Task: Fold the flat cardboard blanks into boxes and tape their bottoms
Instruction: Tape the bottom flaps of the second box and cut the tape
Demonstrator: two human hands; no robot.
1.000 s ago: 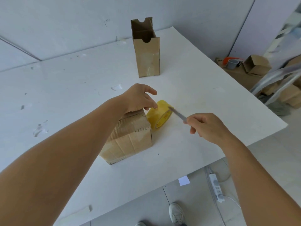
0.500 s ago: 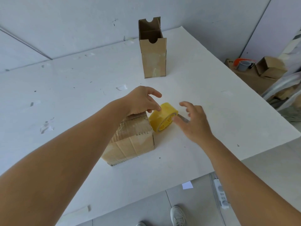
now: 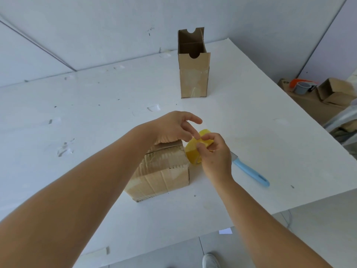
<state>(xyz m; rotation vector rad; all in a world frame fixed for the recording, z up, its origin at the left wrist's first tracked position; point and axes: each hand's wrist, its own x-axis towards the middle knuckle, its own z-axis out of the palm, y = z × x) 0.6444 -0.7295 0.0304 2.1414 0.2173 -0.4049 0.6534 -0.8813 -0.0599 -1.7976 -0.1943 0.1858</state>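
Note:
A short cardboard box (image 3: 160, 174) lies on the white table (image 3: 251, 132), with clear tape across its upper face. A yellow tape roll (image 3: 193, 154) stands on edge against the box's right side. My right hand (image 3: 214, 153) grips the roll from the right, thumb on its near rim. My left hand (image 3: 173, 128) hovers over the box's far end, its lowest fingertip touching the top of the roll, the other fingers loosely curled. A taller, open-topped cardboard box (image 3: 194, 74) stands upright at the back of the table.
A knife with a light blue handle (image 3: 251, 174) lies on the table just right of my right hand. Cardboard boxes (image 3: 336, 91) and a grey cup (image 3: 301, 88) are piled on the floor at the right. The table's near edge runs close below the box.
My right hand has put the blue-handled knife down on the table and closed round the yellow tape roll. My left hand stays over the box end.

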